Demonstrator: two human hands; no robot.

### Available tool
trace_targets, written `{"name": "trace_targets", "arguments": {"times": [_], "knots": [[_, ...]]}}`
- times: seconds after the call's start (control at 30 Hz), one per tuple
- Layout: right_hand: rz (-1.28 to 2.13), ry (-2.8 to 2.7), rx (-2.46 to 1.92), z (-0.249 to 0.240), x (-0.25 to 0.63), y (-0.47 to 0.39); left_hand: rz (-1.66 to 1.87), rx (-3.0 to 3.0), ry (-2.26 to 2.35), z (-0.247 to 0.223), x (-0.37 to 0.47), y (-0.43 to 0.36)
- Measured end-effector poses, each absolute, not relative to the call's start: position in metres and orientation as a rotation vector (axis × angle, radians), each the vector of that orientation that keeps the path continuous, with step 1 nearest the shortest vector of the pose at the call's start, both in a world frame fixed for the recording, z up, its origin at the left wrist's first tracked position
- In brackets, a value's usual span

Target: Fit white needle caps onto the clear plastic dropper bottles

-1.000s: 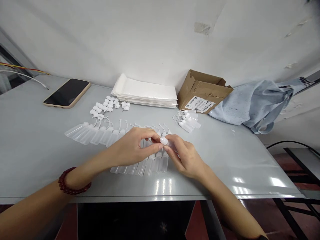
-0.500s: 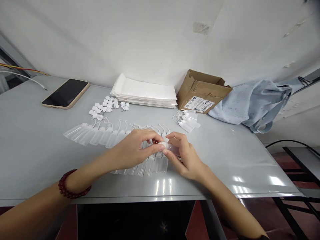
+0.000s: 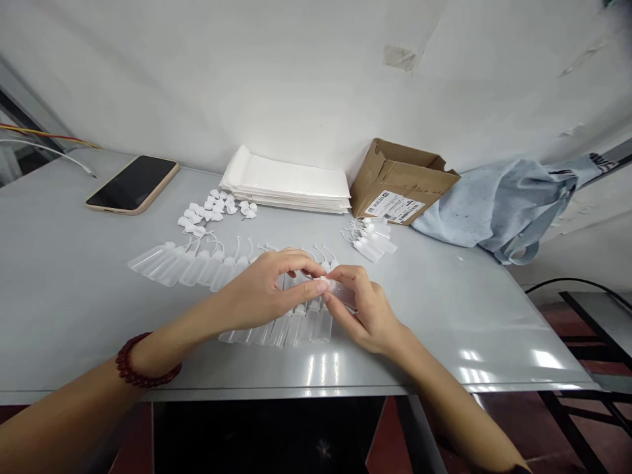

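The small bottle (image 3: 340, 293) sat pinched in the right hand (image 3: 368, 313); the left hand (image 3: 266, 293) gripped its cap (image 3: 323, 283), best kept square.

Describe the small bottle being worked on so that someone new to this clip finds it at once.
Start at the grey table and find the row of clear little bottles lying side by side along its middle. Near that row's right end, the left hand and right hand meet. The small bottle is the only one lifted off the table, pinched between both hands' fingertips.
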State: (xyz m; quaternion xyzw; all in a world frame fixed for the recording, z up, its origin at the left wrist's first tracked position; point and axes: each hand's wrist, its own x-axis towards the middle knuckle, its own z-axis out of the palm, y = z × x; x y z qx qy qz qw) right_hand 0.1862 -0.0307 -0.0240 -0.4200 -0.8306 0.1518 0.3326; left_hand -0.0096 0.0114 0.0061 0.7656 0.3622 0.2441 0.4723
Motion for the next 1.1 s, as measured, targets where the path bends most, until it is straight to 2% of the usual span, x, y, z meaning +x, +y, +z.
{"name": "trace_targets", "arguments": {"times": [0.3,0.63,0.9,1.1], "knots": [[0.223,-2.196,-1.036,-0.025,0.184,-0.030,0.507,1.808,0.908,0.008,-0.008,0.011],[0.292,-2.252,-1.131,-0.026,0.184,-0.032,0.562,1.875,0.928,0.003,-0.006,0.008],[0.591,-2.169,-1.159,-0.021,0.184,-0.034,0.691,1.996,0.792,-0.002,-0.009,0.010],[0.426,-2.184,-1.122,-0.025,0.184,-0.032,0.563,1.912,0.843,0.003,-0.010,0.011]]}}
